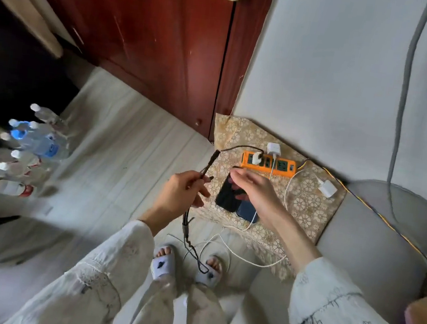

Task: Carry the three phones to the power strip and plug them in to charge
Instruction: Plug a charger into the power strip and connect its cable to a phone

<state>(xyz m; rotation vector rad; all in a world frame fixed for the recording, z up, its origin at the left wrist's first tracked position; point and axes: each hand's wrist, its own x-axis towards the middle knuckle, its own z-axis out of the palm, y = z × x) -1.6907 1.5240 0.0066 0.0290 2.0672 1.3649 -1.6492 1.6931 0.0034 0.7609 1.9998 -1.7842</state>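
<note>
Two phones (229,195) lie at six o'clock from one power strip (268,164); the left hand (183,193) pinches a black cable (207,168), the right hand (253,192) hovers relaxed.

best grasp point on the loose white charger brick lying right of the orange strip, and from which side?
Take the white charger brick across its two flat side faces, coming from above. It lies flat on the patterned cloth, apart from the orange power strip, so the sides are open to fingers. Avoid the end where its white cable leaves; which way the prongs face cannot be told.
</note>
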